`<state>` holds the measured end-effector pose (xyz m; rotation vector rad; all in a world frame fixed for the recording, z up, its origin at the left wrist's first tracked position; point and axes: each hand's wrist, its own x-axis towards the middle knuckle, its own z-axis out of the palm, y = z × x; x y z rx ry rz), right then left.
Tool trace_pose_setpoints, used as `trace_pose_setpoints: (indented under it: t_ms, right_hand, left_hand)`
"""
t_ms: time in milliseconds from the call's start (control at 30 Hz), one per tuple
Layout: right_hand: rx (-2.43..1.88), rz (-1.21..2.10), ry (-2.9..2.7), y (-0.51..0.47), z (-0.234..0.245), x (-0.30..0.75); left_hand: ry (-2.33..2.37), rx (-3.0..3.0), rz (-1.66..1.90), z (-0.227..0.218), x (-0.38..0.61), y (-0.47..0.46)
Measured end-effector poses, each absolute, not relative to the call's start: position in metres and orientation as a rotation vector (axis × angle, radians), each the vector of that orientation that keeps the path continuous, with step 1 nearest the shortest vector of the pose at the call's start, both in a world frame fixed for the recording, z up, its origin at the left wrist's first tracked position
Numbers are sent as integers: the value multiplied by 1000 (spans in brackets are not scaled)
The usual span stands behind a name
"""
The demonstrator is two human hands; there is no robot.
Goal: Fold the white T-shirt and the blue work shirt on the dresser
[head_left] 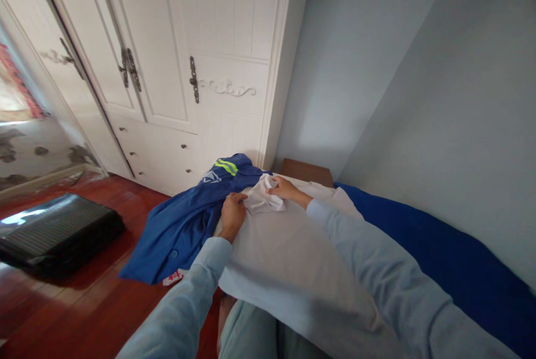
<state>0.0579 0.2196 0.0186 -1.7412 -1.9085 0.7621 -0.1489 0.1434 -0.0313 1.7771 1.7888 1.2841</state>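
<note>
Left grip (233,214) and right grip (285,188) pinched closed, we are holding bunched white cloth (262,200) beside a blue fabric garment (180,228).

No lettering is readable; the pale print (210,177) on the blue garment (180,225) is too blurred.

A blue garment (184,225) crowds the left hand (233,216), a white wardrobe (234,35) bars the far side, and open air lies above the right hand (285,188).
</note>
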Motion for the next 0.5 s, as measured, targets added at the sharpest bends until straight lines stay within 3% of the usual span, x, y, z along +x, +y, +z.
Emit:
trace_pose_setpoints:
  t_ms: [200,500]
  right_hand:
    - [-1833,576,-1798,247,32,54]
    - [-1719,554,-2085,270,36,12]
  left_hand:
    - [1856,1784,1255,-30,-149,144]
    - [1877,1805,1201,-28,-147,143]
